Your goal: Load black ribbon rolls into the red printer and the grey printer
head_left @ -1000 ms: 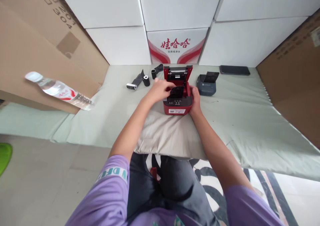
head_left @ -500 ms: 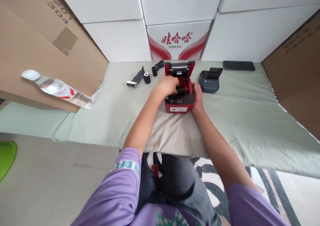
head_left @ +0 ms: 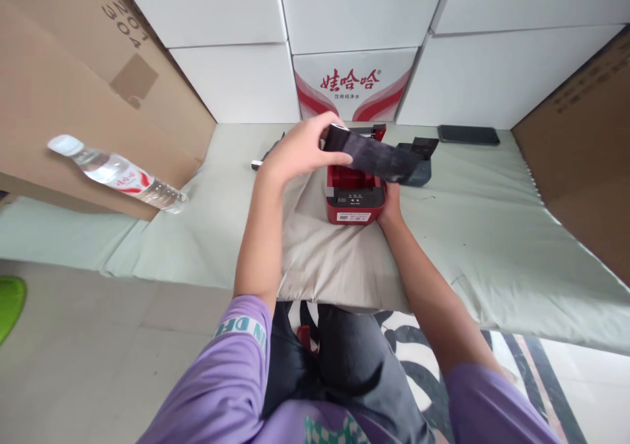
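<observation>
Black paper strip point(head_left: 377, 157) is hanging in the air above the red printer point(head_left: 354, 198), and the left hand point(head_left: 298, 149) is holding it at its left end, fingers closed around it. The left arm is lifted, with the elbow bent and the forearm going up from the purple sleeve point(head_left: 231, 359). The strip is reaching to the right, over the open top of the printer, tilted a little downward. The right hand point(head_left: 391, 201) is resting against the right side of the printer, touching it; I cannot tell how tightly its fingers are gripping. The printer is standing on a beige cloth point(head_left: 329, 260), which is lying on a pale green mat point(head_left: 492, 234). A grey device point(head_left: 420, 168) is sitting just behind the printer, and a dark phone point(head_left: 467, 134) is lying near the wall. A water bottle point(head_left: 118, 172) is lying at the left, beside a cardboard box point(head_left: 73, 83). White boxes point(head_left: 354, 11) are standing stacked behind.
</observation>
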`<state>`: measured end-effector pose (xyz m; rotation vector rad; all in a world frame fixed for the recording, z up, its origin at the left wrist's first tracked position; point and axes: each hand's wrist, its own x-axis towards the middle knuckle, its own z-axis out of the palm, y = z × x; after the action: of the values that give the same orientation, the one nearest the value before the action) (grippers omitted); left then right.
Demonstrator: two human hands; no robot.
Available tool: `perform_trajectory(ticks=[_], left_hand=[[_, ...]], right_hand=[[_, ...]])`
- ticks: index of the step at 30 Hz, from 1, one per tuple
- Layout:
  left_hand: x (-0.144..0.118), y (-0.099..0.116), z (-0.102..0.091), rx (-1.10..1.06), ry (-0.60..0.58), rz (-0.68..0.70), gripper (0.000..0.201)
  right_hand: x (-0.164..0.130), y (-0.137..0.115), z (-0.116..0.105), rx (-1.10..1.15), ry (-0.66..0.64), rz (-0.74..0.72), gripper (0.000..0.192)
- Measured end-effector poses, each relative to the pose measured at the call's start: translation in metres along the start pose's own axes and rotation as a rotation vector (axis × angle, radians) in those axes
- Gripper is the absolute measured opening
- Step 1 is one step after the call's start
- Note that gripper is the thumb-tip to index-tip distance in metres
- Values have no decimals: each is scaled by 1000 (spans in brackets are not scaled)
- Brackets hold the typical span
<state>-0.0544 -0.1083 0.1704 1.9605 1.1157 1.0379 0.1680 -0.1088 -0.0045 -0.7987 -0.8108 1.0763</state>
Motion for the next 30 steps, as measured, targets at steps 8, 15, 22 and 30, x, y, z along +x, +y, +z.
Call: perform_trajectory(ticks=[8, 15, 22, 30], left_hand=[[9, -32, -40, -183, 566, -178, 41], [30, -86, -48, -253, 672, -344, 56], [22, -90, -55, -565, 735, -557, 62], [-1, -124, -94, -621, 1019, -526, 20]], right_hand=[[-3, 1, -3, 6, 21, 7, 49], [-1, 2, -5, -38, 10, -31, 47], [-4, -4, -2, -76, 23, -48, 45], [-3, -1, -2, -60, 29, -40, 49]])
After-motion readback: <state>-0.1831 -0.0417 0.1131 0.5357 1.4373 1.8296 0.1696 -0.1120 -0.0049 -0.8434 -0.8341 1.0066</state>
